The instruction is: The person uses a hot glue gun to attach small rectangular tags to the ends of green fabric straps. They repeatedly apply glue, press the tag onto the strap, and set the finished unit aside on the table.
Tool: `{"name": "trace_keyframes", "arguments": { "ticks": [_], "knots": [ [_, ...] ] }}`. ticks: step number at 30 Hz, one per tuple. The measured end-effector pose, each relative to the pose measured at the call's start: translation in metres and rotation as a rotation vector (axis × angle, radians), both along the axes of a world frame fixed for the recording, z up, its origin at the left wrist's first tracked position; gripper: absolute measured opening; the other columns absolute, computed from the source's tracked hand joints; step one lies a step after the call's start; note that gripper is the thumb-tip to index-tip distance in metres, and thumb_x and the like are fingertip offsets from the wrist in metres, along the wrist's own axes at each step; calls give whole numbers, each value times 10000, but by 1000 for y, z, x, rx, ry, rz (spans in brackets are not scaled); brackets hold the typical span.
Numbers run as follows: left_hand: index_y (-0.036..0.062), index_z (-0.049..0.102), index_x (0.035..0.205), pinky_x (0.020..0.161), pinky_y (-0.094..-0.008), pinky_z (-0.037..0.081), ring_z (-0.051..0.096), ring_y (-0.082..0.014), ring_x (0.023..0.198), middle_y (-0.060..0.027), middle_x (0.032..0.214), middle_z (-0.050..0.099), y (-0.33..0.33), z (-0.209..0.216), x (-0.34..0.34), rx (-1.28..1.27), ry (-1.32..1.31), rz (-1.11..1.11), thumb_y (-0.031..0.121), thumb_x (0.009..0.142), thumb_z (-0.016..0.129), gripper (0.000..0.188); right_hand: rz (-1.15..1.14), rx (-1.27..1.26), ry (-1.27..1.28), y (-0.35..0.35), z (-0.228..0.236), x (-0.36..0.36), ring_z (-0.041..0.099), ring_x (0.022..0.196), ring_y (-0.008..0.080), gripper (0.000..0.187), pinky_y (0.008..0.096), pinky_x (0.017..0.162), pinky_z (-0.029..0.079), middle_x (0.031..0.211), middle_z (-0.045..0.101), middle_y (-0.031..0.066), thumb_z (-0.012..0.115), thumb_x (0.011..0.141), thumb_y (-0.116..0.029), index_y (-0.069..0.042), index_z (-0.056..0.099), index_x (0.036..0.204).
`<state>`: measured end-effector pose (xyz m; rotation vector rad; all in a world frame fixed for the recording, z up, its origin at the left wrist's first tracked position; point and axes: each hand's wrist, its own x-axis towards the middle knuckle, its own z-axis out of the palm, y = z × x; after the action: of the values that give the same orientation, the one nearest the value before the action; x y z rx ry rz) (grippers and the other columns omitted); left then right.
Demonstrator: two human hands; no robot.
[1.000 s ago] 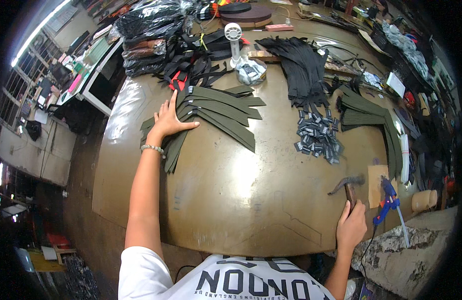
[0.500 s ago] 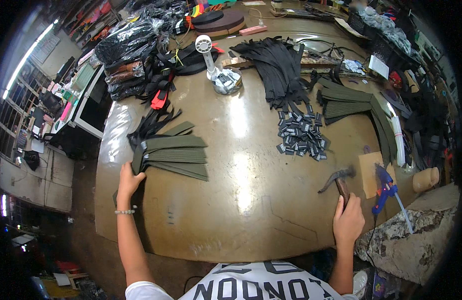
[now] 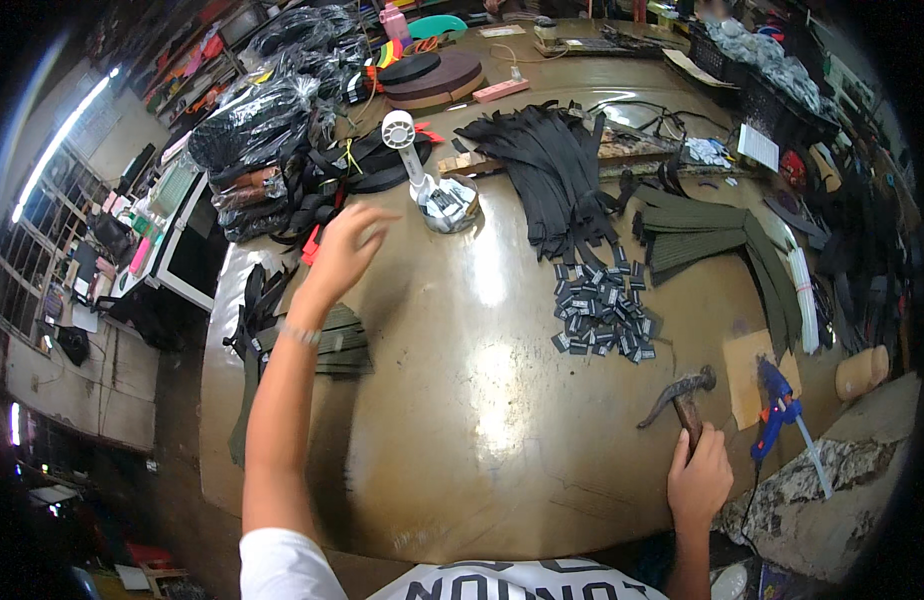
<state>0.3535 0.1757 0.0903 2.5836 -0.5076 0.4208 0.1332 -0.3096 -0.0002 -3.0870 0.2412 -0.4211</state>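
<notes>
My left hand reaches out over the left part of the table, slightly blurred. Nothing shows in it, and thumb and fingers are apart. Just beyond its fingertips, a small white fan stands beside a round clear container of small labels. Under my left forearm lies a bundle of olive-green webbing straps, partly hidden by the arm. At the right front, my right hand is closed around the wooden handle of a claw hammer, its head resting on or just above the table.
A heap of small dark tags lies right of centre, below black straps. More olive straps hang toward the right edge. A blue glue gun lies by a cardboard piece. Plastic-wrapped bundles pile up at the far left.
My left hand has let go of the left olive strap bundle and moved away from me toward the fan. That bundle now sits further left. My right hand stays on the hammer.
</notes>
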Motion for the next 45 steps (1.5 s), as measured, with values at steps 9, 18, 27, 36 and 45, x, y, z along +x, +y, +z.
{"name": "trace_keyframes", "arguments": {
  "ticks": [9,18,27,36,45],
  "knots": [
    [343,610,1305,970,-461,454,470,-306,1166,-78,1259,475,-36,-18,136,642,85,-162,150,753,789,611,-42,22,11,4,2,-1,616,825,392,286,455,677,483,915,580,188,570,958,-229,1,565,1128],
    [134,686,983,962,-419,443,485,-294,1131,-57,1097,567,-37,-12,147,587,125,-258,176,669,846,355,5,17,-27,8,7,1,611,808,401,278,454,657,475,904,570,197,576,952,-204,17,558,1121],
    [66,679,1003,860,-402,483,628,-277,944,-74,913,696,-24,-9,141,389,217,-276,134,714,810,325,-11,19,-7,10,10,1,610,806,398,272,446,657,475,900,562,196,569,956,-197,21,560,1119],
    [63,609,1232,892,-406,489,644,-284,991,-119,991,689,-17,11,150,305,291,-272,164,786,785,490,10,32,-12,10,11,2,610,806,402,271,448,658,475,896,560,202,566,958,-193,29,561,1115],
    [38,691,1129,906,-425,508,646,-340,998,-182,1043,689,-31,15,161,711,296,-300,154,794,730,357,42,-36,-73,10,10,1,609,807,404,282,451,660,474,900,560,208,567,960,-192,42,558,1117]
  ]
}}
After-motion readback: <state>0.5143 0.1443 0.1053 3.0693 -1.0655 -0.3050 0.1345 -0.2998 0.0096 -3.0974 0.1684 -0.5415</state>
